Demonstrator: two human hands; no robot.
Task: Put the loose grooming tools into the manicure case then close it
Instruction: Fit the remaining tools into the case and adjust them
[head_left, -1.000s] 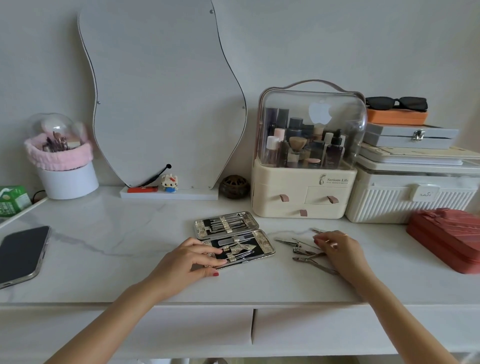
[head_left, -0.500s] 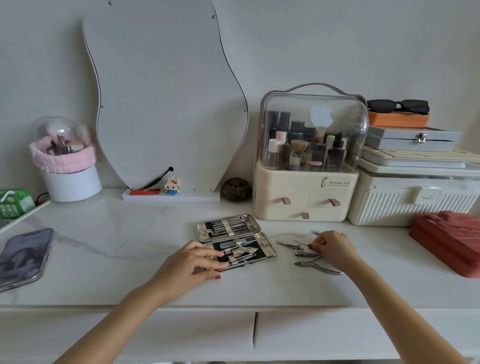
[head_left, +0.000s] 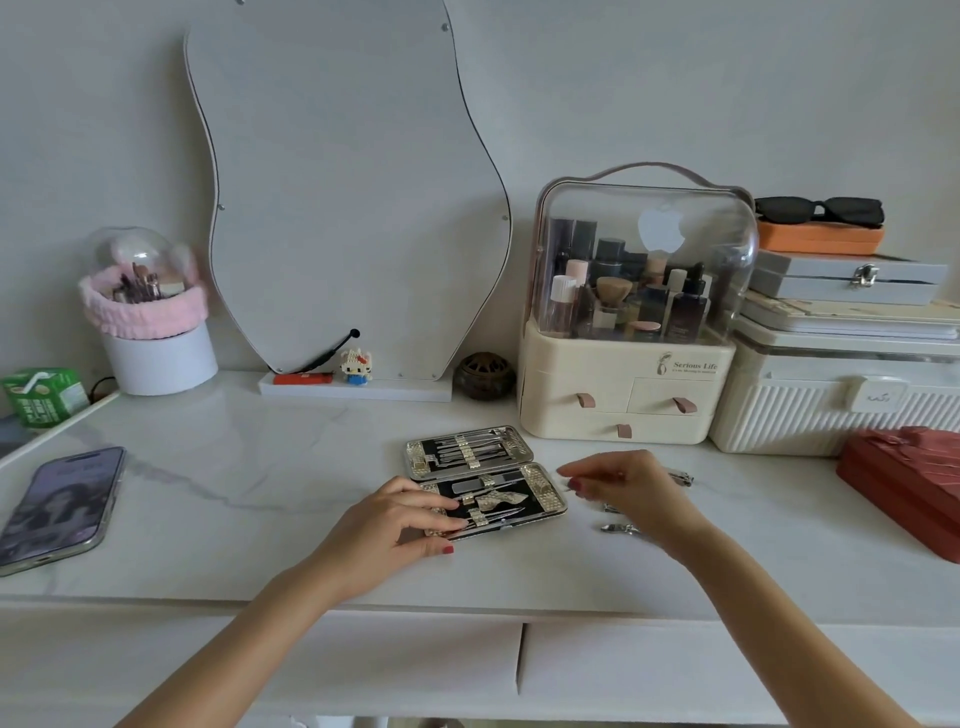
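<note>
Head view: my left hand (head_left: 387, 522) lies nearest, fingers loosely spread and flat on the near-left corner of the open manicure case (head_left: 485, 480), pinching nothing. The case lies flat on the marble tabletop (head_left: 208, 488), both halves up, with tools strapped in each. Just right of it my right hand (head_left: 631, 488) hovers, thumb and forefinger drawn together near the case's right edge (whether they pinch something thin I cannot tell). Loose grooming tools (head_left: 621, 529) lie on the table under and beside that hand, a nail clipper (head_left: 681, 478) just past it. Farther back stands a cream cosmetics organiser (head_left: 623, 384).
</note>
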